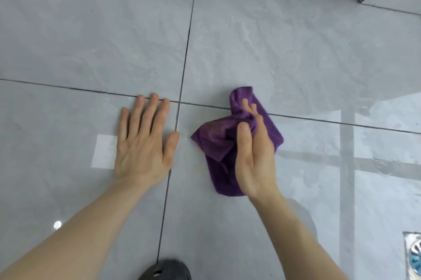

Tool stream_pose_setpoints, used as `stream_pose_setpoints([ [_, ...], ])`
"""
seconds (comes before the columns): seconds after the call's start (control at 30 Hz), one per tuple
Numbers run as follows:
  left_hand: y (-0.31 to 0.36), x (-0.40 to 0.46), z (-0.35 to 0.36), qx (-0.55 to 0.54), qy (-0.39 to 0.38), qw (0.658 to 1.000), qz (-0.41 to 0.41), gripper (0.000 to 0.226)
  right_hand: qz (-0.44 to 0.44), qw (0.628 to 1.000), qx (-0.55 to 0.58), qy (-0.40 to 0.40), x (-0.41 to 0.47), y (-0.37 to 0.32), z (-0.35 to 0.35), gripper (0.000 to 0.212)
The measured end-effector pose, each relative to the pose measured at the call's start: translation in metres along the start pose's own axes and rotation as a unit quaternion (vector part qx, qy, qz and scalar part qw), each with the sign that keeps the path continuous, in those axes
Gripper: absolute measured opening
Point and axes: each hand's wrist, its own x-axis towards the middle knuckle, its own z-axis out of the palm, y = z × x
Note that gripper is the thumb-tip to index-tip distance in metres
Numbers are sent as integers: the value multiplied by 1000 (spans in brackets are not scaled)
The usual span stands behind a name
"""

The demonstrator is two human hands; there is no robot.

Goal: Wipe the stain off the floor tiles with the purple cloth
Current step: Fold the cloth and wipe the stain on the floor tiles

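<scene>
Nearest the camera, a dark shoe tip [165, 269] sits on a grout line. Left hand [142, 143] lies flat and spread open on the grey floor tiles [296, 51], holding nothing. To its right, right hand [254, 154] clutches the bunched purple cloth [218, 143] against the floor, near the grout crossing.

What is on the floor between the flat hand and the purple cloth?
Only bare grey tile and a dark grout line running toward the camera. The head view shows nothing else between the left hand and the purple cloth.
</scene>
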Motion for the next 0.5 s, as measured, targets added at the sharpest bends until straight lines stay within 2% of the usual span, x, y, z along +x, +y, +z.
stream_pose_setpoints([
  [0.07,-1,-1,0,-6,2,1000,0,69,-53,995,-72,-40,-12,-5,10,35],
  [0.17,-1,0,1,-6,3,1000,2,67,-129,960,-226,-101,-33,10,21,49],
  [0.33,-1,0,-1,-6,-5,1000,-1,66,-202,914,-335,-106,-31,30,29,50],
  [0.43,0,1,-2,-9,-8,1000,-3,68,-232,869,-423,-115,-16,37,39,69],
  [0.5,1,2,-3,-7,-12,1000,-2,69,-241,860,-435,-113,-11,41,43,76],
])
